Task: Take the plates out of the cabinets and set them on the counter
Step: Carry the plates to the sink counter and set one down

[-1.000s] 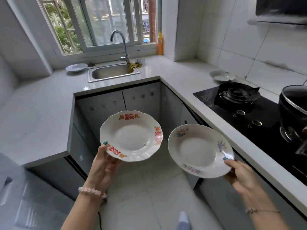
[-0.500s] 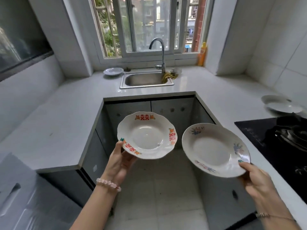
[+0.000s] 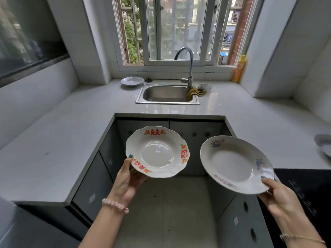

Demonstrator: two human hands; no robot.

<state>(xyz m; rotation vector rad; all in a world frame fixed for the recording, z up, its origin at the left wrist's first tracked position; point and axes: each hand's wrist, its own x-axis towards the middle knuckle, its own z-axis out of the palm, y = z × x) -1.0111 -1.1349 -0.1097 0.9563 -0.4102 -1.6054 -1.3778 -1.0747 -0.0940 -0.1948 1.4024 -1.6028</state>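
A plate (image 3: 324, 144) on the counter (image 3: 268, 126) is cut off by the right edge and blurred. The left hand (image 3: 128, 179) fingers are hidden beneath the red-patterned plate (image 3: 157, 152). The yellow bottle (image 3: 239, 68) label is too small to be read.

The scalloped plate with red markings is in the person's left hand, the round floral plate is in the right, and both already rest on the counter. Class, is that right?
Not quite. The head view shows neither plate resting on the counter: the scalloped plate in the left hand and the round floral plate in the right hand are both held in the air above the floor.
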